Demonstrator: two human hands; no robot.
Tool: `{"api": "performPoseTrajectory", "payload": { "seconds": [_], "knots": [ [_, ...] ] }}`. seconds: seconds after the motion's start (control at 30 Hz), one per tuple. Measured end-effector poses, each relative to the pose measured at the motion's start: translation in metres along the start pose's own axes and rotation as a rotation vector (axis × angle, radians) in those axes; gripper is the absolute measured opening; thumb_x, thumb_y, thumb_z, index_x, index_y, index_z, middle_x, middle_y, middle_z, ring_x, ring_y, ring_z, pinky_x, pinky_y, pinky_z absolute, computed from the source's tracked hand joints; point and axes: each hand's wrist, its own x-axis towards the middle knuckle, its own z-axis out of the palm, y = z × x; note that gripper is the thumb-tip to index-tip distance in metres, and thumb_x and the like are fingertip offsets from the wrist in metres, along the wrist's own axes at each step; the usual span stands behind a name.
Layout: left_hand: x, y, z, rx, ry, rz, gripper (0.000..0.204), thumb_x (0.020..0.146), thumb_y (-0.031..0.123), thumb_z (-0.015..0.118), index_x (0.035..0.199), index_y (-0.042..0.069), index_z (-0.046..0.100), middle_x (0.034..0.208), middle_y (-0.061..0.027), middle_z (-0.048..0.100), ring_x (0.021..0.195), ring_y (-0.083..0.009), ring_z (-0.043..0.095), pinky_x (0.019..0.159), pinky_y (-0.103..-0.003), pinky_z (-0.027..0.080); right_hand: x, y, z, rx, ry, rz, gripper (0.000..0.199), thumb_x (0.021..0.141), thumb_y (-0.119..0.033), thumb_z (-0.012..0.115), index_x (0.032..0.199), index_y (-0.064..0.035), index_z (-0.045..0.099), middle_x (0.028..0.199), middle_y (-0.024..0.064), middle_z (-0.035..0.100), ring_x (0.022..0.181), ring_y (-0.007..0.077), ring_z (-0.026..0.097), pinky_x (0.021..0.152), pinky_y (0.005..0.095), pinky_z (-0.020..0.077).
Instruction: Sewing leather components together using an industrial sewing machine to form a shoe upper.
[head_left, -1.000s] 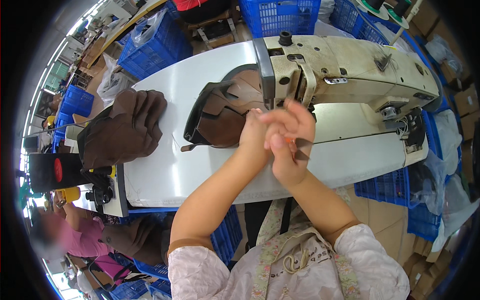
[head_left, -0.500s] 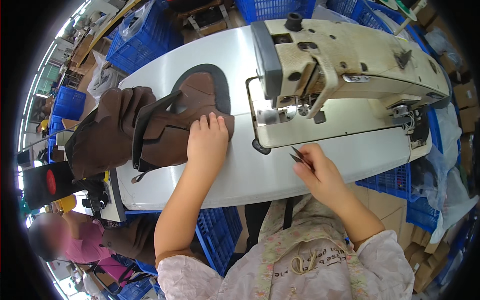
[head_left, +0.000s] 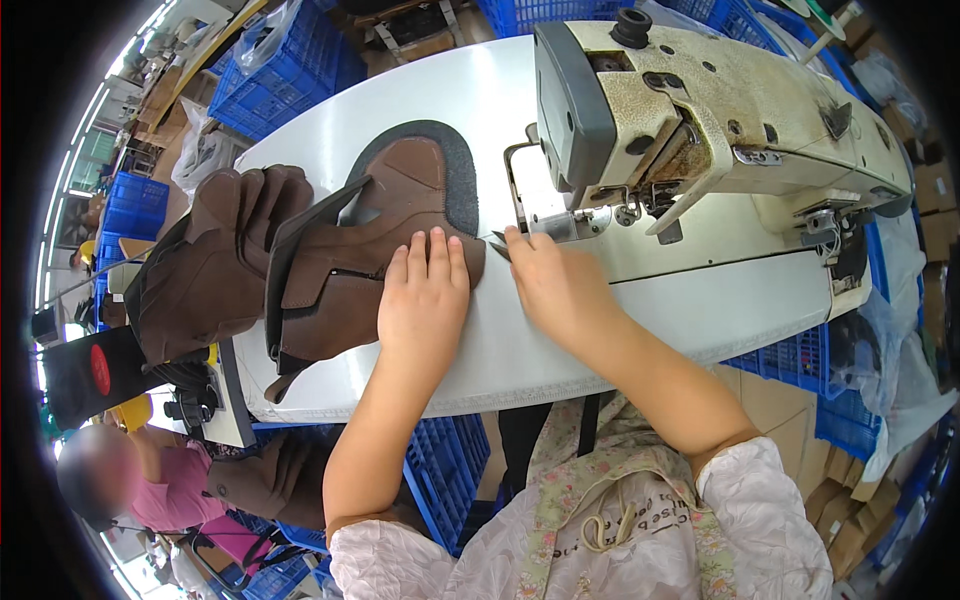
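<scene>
While the left hand [head_left: 424, 300] is lying flat and outstretched on a brown shoe upper [head_left: 372, 238] left of the sewing machine [head_left: 690, 110], the right hand [head_left: 560, 285] is gripping thread snips [head_left: 499, 248] nearer that machine.

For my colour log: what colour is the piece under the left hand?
Mostly brown; the piece shows best in the head view.

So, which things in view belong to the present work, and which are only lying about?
Belong, it seems: brown piece under the left hand; snips in the right hand; sewing machine; stacked brown pieces.

Lying about, probably: blue crates; plastic bags; cardboard boxes.
</scene>
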Motion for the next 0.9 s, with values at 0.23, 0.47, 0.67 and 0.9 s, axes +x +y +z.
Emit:
{"api": "performPoseTrajectory", "payload": {
  "seconds": [0.23,0.47,0.67,0.9],
  "knots": [
    [0.001,-0.001,0.003,-0.029,0.076,0.018,0.045,0.083,0.013,0.059,0.125,-0.003,0.061,0.127,-0.0204,0.063,0.119,-0.0346,0.059,0.104,-0.045,0.045,0.012,-0.004,0.005,-0.032,-0.017,-0.027,0.038,0.092,-0.012,0.056,0.127,0.0031,0.058,0.083,0.0151,0.064,0.07,0.0333,0.067,0.061,0.0427,0.053],
    [-0.002,-0.007,-0.015,-0.061,0.033,-0.026,0.049,0.081,0.011,0.06,0.129,0.001,0.059,0.131,-0.0154,0.062,0.122,-0.0295,0.059,0.105,-0.043,0.043,-0.01,0.003,-0.008,0.168,0.086,0.002,0.035,0.091,-0.011,0.058,0.125,-0.0021,0.059,0.094,0.0141,0.066,0.079,0.0306,0.069,0.064,0.0388,0.0554],
    [-0.06,-0.077,-0.072,-0.754,0.262,-0.646,0.062,0.067,-0.002,0.065,0.128,0.002,0.061,0.118,-0.0096,0.068,0.104,-0.0226,0.066,0.091,-0.035,0.05,-0.058,0.007,-0.055,0.655,0.186,-0.073,0.044,0.09,-0.014,0.067,0.133,-0.0054,0.058,0.092,0.0082,0.063,0.063,0.0207,0.058,0.058,0.0317,0.049],
    [-0.134,-0.096,-0.086,-1.752,0.818,-0.912,0.057,0.066,0.002,0.066,0.122,-0.005,0.059,0.114,-0.0156,0.068,0.105,-0.0277,0.067,0.097,-0.038,0.051,-0.082,-0.002,-0.07,1.031,0.233,-0.092,0.046,0.093,-0.015,0.067,0.137,-0.005,0.056,0.093,0.0026,0.059,0.064,0.0076,0.046,0.058,0.0209,0.0406]
  ]
}}
